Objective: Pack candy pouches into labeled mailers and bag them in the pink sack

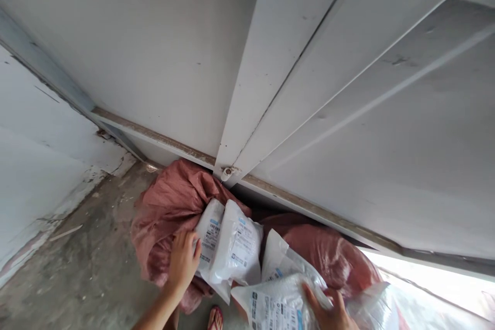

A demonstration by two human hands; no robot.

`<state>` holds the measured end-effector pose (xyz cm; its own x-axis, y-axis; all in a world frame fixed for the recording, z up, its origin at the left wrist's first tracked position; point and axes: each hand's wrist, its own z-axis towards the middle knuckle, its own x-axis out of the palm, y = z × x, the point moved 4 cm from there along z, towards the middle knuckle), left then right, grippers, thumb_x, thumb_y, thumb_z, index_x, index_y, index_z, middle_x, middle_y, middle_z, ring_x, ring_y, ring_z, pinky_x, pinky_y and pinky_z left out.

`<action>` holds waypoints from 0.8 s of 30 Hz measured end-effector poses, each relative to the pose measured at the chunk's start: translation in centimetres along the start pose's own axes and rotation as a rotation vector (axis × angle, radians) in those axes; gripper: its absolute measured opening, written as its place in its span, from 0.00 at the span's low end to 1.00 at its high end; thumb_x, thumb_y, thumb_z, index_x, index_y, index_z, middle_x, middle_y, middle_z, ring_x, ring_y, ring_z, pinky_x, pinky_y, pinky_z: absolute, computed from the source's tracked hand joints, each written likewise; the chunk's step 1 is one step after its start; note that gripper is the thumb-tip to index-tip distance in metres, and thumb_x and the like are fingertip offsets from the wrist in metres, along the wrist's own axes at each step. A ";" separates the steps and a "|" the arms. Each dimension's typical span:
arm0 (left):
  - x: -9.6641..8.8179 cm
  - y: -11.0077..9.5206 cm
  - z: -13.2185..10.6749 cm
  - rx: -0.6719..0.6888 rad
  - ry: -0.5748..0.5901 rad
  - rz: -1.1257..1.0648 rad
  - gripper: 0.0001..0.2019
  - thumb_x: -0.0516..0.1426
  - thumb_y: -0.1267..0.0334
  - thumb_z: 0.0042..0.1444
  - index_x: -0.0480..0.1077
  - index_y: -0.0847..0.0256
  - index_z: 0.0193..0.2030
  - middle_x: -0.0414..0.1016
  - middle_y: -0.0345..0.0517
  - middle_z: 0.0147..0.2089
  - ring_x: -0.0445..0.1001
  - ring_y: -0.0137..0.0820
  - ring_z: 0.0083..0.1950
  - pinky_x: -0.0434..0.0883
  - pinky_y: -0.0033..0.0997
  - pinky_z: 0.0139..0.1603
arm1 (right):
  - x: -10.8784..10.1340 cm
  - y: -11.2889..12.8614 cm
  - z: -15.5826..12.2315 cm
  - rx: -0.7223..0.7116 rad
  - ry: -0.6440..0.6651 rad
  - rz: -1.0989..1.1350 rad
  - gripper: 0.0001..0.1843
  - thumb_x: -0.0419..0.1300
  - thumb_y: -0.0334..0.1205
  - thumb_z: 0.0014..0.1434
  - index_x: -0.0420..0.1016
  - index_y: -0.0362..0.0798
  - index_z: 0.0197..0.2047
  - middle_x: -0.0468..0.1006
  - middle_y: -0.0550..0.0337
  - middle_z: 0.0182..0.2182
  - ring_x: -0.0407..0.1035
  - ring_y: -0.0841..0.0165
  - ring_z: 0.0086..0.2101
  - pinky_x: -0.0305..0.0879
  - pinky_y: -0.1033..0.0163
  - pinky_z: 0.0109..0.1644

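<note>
My left hand [183, 255] is closed on the edge of a reddish woven sack [166, 206], its fingertips beside a white plastic mailer parcel [209, 240] at the sack's mouth. Next to that one lies a second labelled white parcel [237, 245]. At the lower right, my right hand [330, 307] grips a white plastic parcel [274, 304] with a printed label. Behind it, another parcel [278, 255] is partly covered by the held one. The undersides of the parcels are hidden.
Large grey metal doors [309, 113] with a bolt [228, 171] stand right behind the sacks. Another reddish sack [328, 252] lies to the right, with a clear plastic-wrapped item [375, 307] near it. A white wall [42, 160] borders the concrete floor [100, 268] on the left.
</note>
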<state>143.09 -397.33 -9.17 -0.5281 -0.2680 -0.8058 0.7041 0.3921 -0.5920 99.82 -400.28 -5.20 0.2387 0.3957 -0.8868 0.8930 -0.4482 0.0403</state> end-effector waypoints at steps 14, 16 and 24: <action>-17.1 2.9 9.8 -0.148 -0.484 0.129 0.12 0.45 0.56 0.63 0.64 0.59 0.37 0.65 0.41 0.27 0.67 0.35 0.29 0.62 0.34 0.32 | -1.4 3.8 -1.3 -0.084 0.063 -0.026 0.31 0.42 0.73 0.53 0.62 0.55 0.42 0.79 0.54 0.27 0.76 0.48 0.36 0.66 0.52 0.37; -16.9 2.6 8.3 -0.115 -0.479 0.138 0.11 0.46 0.56 0.62 0.65 0.60 0.39 0.68 0.44 0.31 0.69 0.38 0.33 0.65 0.37 0.36 | -1.9 6.9 -2.2 -0.176 0.061 -0.068 0.29 0.42 0.70 0.56 0.62 0.55 0.43 0.79 0.55 0.26 0.76 0.48 0.36 0.65 0.53 0.36; -7.1 0.6 4.6 0.296 0.118 0.220 0.15 0.48 0.72 0.60 0.64 0.59 0.54 0.68 0.51 0.58 0.62 0.37 0.63 0.59 0.46 0.65 | -1.8 17.7 -5.2 -0.424 0.040 -0.215 0.20 0.44 0.57 0.64 0.63 0.51 0.45 0.81 0.55 0.28 0.77 0.52 0.34 0.64 0.57 0.35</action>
<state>149.48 -399.18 -3.88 -0.3879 -0.0955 -0.9167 0.9043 0.1531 -0.3986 117.15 -404.71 -0.49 0.0389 0.4783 -0.8774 0.9987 0.0100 0.0498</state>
